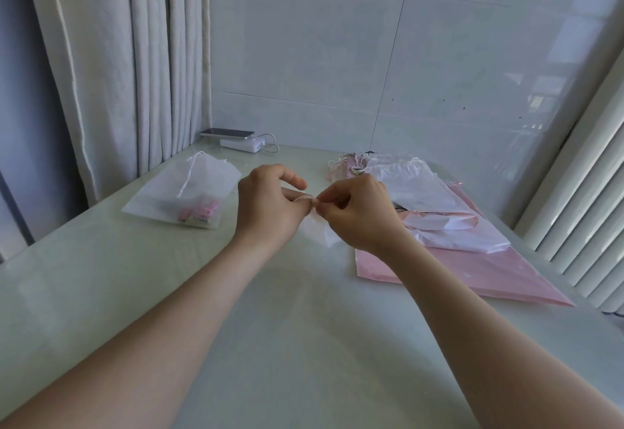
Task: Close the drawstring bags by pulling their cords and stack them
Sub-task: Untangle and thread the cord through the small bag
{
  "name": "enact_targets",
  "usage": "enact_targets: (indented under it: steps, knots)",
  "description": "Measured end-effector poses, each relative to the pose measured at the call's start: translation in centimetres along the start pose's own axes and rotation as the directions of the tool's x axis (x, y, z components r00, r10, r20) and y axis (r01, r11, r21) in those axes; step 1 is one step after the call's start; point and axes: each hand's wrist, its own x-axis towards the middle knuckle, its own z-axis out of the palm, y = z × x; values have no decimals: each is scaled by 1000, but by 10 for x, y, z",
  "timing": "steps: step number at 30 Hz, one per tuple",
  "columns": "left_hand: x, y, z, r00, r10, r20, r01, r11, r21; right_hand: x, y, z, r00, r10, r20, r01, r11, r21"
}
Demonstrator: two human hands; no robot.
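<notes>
- Hands meet over the middle of the surface. The left hand and right hand face each other, knuckles up.
- The small bag hangs between them, mostly hidden. Only a pale, translucent corner shows below the fingers.
- The left thumb and forefinger pinch a thin pinkish cord at the bag's mouth, with the other left fingers loosely curled. The right fingertips pinch the mouth just beside it. Whether they hold cord or hem cannot be told.
- Handling, as a guess: the small bag looks feather-light, limp and thin, so it will crumple and not resist. The cord is fine and likely slick, so it wants a fingertip pinch close to the channel. One hand should steady the gathered hem while the other draws the cord outward.
- Too hard a tug could tear the thin film or pull the cord through.
- At ten o'clock from the hands lies a white bag, flat, its mouth gathered and small pink items inside. It probably starts the stack.
- At two to three o'clock a loose pile of white bags rests on a pink bag. These look unclosed, so most of the task remains.
- At eleven o'clock, by the wall, a phone sits on a power bank.
</notes>
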Motion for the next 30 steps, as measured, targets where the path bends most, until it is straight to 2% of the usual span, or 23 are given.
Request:
enact_targets:
  steps: [3, 5, 9, 12, 18, 21, 26, 30]
  knots:
    - [3, -5, -3, 999, 39, 6, -39, 999, -14, -1, 3, -3, 988, 133, 78, -149, 954, 259]
    - [5, -8, -6, 998, 55, 31, -54, 998, -34, -1, 6, -4, 959, 216, 182, -273, 870, 410]
    - [6, -12, -6, 995, 52, 89, -45, 996, -77, 0, 11, -4, 901, 255, 350, -424, 688, 590]
    - [4, -10, -4, 995, 58, 81, -50, 994, -95, 1, 11, -2, 879, 272, 392, -473, 605, 640]
    - [6, -10, -5, 992, 88, 93, -83, 995, -52, 2, 11, 0, 870, 279, 407, -493, 532, 688]
    - [4, -9, -6, 986, 101, 135, -93, 994, -61, 2, 11, -1, 871, 290, 397, -491, 520, 699]
    - [4, -9, -5, 961, 210, 181, -210, 977, -21, 1, 12, -3, 866, 340, 366, -497, 508, 704]
    - [5, -13, -2, 957, 255, 135, -261, 965, 25, 1, 9, -4, 872, 350, 342, -486, 537, 690]
